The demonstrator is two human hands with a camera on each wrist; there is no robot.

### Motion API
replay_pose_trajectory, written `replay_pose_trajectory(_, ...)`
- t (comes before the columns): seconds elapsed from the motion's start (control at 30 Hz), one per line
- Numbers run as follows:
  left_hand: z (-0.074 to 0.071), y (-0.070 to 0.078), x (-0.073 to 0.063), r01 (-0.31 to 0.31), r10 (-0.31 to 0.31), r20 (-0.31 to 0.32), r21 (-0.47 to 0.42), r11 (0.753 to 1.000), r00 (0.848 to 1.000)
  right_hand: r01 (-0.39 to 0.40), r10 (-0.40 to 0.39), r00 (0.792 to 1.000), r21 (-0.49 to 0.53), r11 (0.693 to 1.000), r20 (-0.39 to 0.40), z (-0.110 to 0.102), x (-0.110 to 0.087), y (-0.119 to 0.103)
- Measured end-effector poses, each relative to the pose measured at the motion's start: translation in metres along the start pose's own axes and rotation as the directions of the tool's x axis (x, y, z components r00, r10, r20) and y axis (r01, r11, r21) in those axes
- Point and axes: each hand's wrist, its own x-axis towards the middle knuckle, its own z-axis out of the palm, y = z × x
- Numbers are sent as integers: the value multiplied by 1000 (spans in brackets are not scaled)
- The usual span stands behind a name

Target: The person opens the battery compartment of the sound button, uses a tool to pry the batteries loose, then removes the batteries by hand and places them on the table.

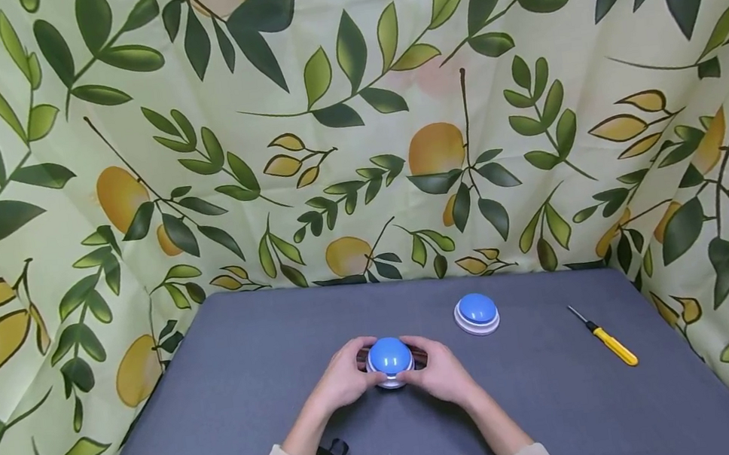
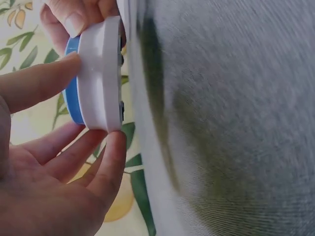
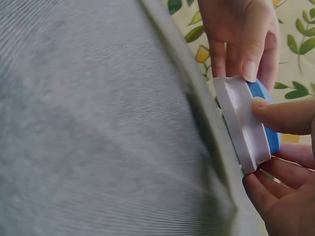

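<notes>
Between both hands is a round push button (image 1: 390,355) with a glossy blue dome and a white base. My left hand (image 1: 347,378) grips its left side, thumb at the near edge and fingers round the far side. On the right side, my right hand (image 1: 440,371) holds it in the same way. Both wrist views show the white base (image 2: 98,73) edge-on, with small dark feet underneath and a gap between it and the table. The thumbs press where the blue dome (image 3: 272,139) meets the base.
A second blue-domed button (image 1: 477,312) sits farther back to the right on the dark grey table (image 1: 238,425). Right of it lies a screwdriver (image 1: 614,345) with a yellow and black handle. Leaf-patterned cloth (image 1: 354,145) hangs behind and along both sides.
</notes>
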Motion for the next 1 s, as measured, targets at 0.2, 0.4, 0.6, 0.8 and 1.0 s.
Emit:
replay_pose_trajectory(0.2,-1,7,-6,-28,27,-22,-38,999,999,15,-15,1000,-1,1000,-18,-12,-5,-15)
replay_pose_trajectory(0.4,-8,22,-5,-75,73,-40,-54,996,997,60,-61,997,-15,998,-46,-26,-5,-34)
replay_pose_trajectory(0.6,-14,36,-3,-119,116,-44,-60,991,992,66,-69,996,-51,997,-53,-37,-7,-45)
replay_pose_trajectory(0.8,-18,45,1,-152,151,-25,-42,987,988,37,-40,997,-48,998,-72,-45,-11,-53)
replay_pose_trajectory(1.0,-21,50,6,-168,168,14,-52,984,986,22,-22,997,-6,1000,-79,-50,-12,-54)
